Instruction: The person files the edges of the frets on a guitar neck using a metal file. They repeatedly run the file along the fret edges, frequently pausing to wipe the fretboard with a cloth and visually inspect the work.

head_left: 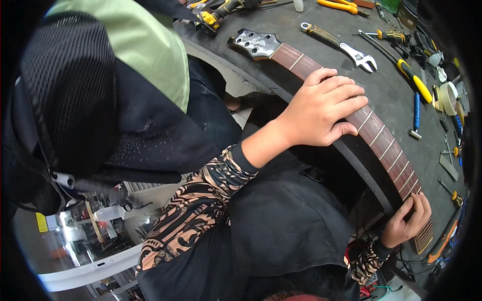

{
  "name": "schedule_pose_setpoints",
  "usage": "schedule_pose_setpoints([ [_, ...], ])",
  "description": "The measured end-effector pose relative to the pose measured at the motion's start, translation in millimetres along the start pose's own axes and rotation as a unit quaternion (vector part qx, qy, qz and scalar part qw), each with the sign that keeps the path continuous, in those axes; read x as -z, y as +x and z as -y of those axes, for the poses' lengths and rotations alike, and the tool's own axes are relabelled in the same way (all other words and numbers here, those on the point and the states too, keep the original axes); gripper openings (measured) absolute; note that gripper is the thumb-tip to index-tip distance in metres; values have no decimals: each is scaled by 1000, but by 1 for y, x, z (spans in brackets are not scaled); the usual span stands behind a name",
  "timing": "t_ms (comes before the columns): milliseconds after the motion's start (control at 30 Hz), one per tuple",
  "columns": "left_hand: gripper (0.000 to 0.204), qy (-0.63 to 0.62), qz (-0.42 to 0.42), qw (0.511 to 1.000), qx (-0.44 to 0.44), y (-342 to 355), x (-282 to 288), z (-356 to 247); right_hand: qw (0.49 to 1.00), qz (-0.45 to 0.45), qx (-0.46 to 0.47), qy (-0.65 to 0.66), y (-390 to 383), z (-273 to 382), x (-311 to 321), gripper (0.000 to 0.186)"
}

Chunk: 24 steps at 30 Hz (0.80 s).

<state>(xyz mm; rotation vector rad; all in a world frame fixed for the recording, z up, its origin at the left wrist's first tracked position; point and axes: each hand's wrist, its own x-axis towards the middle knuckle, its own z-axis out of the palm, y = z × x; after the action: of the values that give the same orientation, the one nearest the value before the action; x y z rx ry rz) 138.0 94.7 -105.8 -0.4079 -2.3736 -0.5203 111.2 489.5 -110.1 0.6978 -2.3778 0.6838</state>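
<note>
The neck [385, 145] is slanting toward lower right, the left hand [325, 106] gripping mid-length, the right hand [404, 221] touching nearer its lower end, grip unclear.

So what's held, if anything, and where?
A guitar neck: left fingers lie across it, nearer the headstock; right fingers touch it near its opposite end. Whether they grip it is unclear.
</note>
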Motion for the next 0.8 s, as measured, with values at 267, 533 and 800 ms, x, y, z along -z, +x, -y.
schedule_pose_setpoints([
  [267, 52, -28, -11, 999, 34, -39, 12, -36, 947, 106, -171, 249, 64, 48, -16, 23],
  [533, 24, -62, 205, 974, 78, -177, 76, -73, 769, -23, 36, 638, 157, 248, -130, 38],
  [800, 34, -129, 228, 934, 245, -215, 75, -52, 656, 457, 303, 519, 57, 293, -155, 26],
])
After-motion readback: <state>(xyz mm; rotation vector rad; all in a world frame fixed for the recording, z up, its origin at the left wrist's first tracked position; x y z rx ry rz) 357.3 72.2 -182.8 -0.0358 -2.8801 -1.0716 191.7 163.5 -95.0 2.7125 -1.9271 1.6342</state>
